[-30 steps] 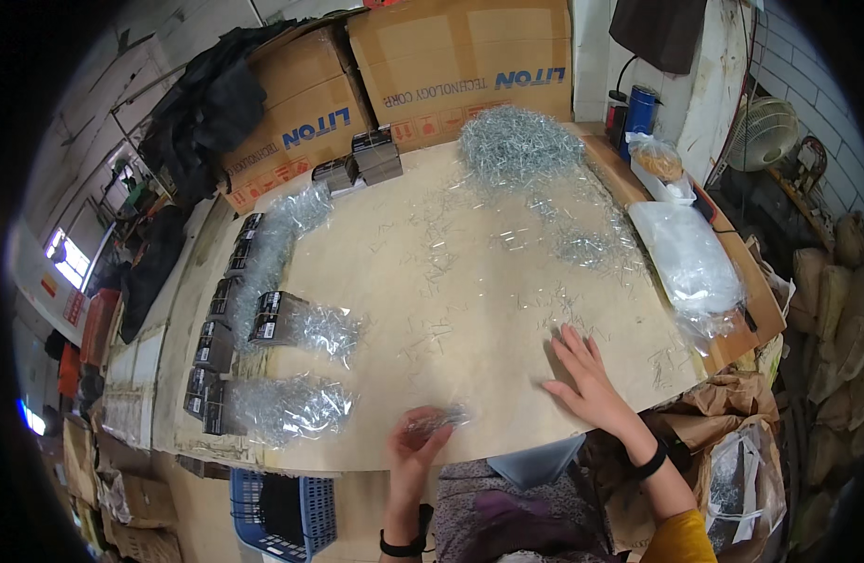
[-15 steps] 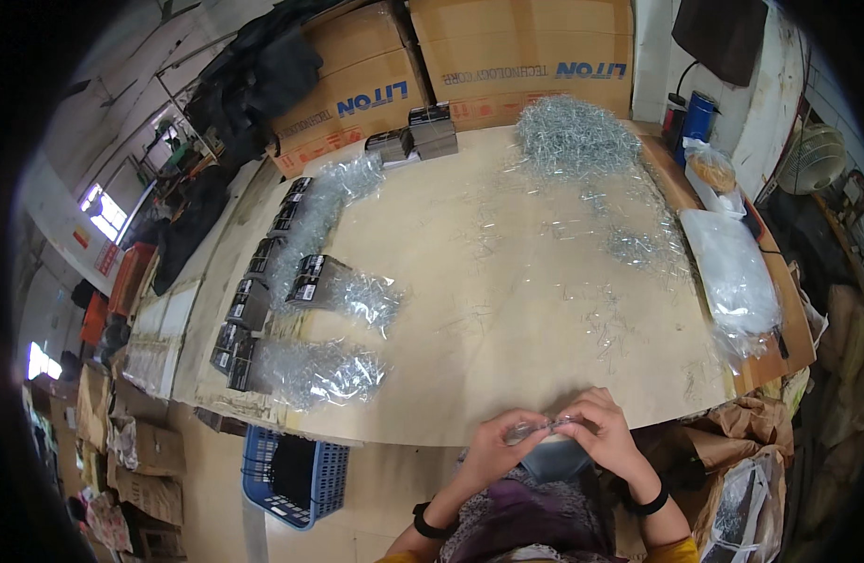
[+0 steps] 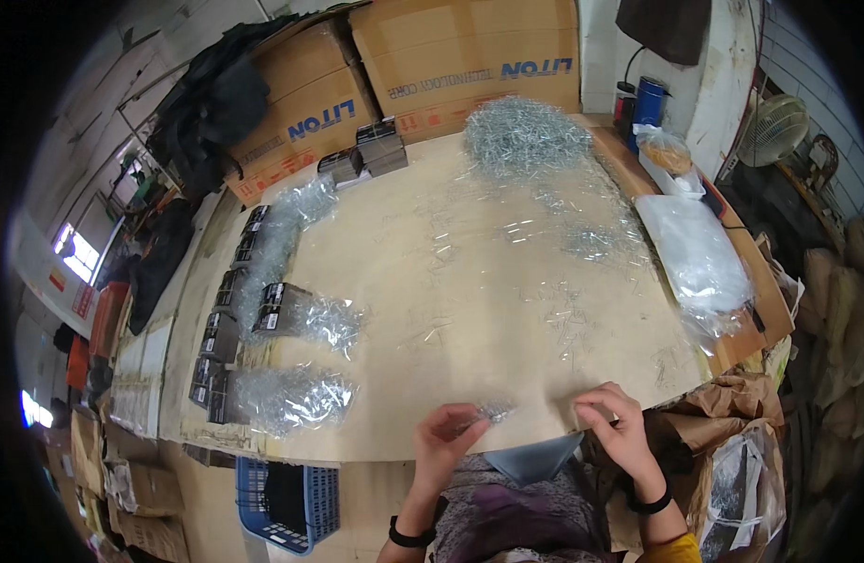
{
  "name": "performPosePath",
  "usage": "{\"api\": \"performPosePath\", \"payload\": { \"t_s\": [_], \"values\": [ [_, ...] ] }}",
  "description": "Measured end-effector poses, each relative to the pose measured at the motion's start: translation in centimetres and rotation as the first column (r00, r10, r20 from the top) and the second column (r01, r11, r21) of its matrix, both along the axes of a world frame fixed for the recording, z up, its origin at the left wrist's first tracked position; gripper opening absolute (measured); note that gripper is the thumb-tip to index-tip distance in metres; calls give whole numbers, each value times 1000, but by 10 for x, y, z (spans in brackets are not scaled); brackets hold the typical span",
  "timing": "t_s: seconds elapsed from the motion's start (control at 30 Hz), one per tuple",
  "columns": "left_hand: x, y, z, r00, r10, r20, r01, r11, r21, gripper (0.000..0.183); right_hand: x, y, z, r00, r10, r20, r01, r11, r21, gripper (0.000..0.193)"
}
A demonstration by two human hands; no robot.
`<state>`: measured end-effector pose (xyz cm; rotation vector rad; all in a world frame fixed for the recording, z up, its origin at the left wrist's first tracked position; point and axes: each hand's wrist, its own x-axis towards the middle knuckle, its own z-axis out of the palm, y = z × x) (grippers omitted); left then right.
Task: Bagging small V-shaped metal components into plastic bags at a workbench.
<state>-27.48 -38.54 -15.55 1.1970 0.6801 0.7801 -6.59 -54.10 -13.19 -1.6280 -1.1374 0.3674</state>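
Note:
At the table's near edge, my left hand (image 3: 448, 436) pinches a small clear plastic packet (image 3: 496, 411) that looks to hold thin shiny metal pieces. To its right, my right hand (image 3: 616, 424) is raised over the same edge, its thumb and fingers slightly apart and nothing visible in them. A large heap of thin silvery metal pieces (image 3: 526, 139) lies at the far side of the table. Smaller scatterings of these pieces (image 3: 596, 242) spread toward me. On the left are heaps of filled clear packets (image 3: 296, 396).
Banded stacks of dark cards (image 3: 280, 308) line the table's left side. Clear plastic bags (image 3: 699, 258) lie at the right edge, near a blue can (image 3: 648, 101). Large cardboard boxes (image 3: 465, 61) stand behind the table. A blue basket (image 3: 287, 507) sits below its front edge.
My hands have separated: the left moved left with the packet, the right came off it and opened slightly. The whole view has shifted, with the table appearing further left.

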Motion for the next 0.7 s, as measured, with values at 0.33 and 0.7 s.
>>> {"api": "performPosePath", "payload": {
  "t_s": [0.33, 0.7],
  "values": [
    [24, -36, 4, 896, -300, -327, 390, 884, 257, 25, -9, 8, -15, 951, 251, 180, -264, 963, 54, 18],
    [19, -31, -8, 980, -80, -181, 116, 973, 198, 21, 134, -4, -22, 793, -609, -25, 608, 793, -14, 13]
  ]
}}
